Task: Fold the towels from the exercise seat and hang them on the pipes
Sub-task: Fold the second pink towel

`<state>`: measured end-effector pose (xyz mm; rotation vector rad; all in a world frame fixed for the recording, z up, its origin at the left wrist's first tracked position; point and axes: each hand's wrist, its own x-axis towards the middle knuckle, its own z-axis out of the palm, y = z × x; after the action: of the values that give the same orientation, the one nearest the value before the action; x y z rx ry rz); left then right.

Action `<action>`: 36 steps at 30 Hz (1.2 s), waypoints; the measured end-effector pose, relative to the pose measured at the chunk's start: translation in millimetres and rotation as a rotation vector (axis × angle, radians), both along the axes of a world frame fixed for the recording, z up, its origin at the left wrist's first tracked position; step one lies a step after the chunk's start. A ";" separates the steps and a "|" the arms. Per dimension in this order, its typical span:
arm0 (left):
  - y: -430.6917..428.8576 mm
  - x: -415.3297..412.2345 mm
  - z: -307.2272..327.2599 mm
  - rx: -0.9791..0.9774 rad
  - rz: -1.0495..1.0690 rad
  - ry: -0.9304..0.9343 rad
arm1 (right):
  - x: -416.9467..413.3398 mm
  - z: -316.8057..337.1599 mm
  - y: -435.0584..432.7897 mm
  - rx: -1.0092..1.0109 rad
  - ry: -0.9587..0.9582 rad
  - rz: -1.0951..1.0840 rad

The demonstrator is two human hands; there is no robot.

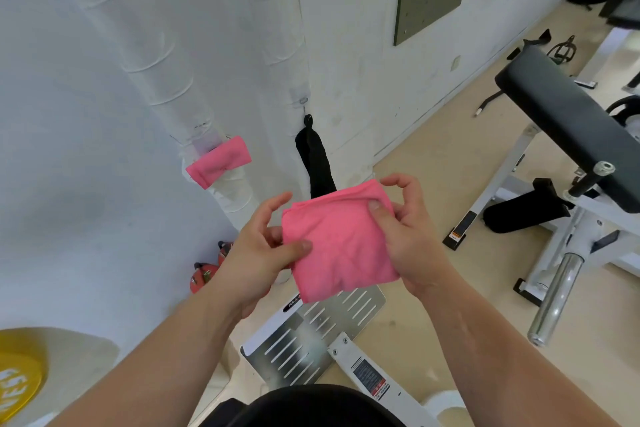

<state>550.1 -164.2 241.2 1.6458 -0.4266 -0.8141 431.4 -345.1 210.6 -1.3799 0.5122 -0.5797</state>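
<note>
The left hand (259, 253) pinches the left edge of the folded pink towel (341, 246), thumb on top, and the upper right corner is pinched by the right hand (410, 232); the towel is held in the air. The edges are best squared and the layers kept pinched before it is draped over the wrapped pipe (166, 80), where another pink towel (218, 161) is already hung, near a black towel (315, 163)

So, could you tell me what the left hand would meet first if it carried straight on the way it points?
The left hand pinches the pink towel; beyond it, probably the black towel hanging behind, though depth is unclear.
</note>
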 end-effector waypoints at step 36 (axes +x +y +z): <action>76.2 173.1 176.9 0.083 0.039 -1.050 | 166.1 207.3 59.1 -1.008 0.113 0.103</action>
<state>723.3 -88.0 418.1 2.0595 -1.0794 0.1409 597.4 -286.0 417.9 -2.3873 0.2177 -0.7121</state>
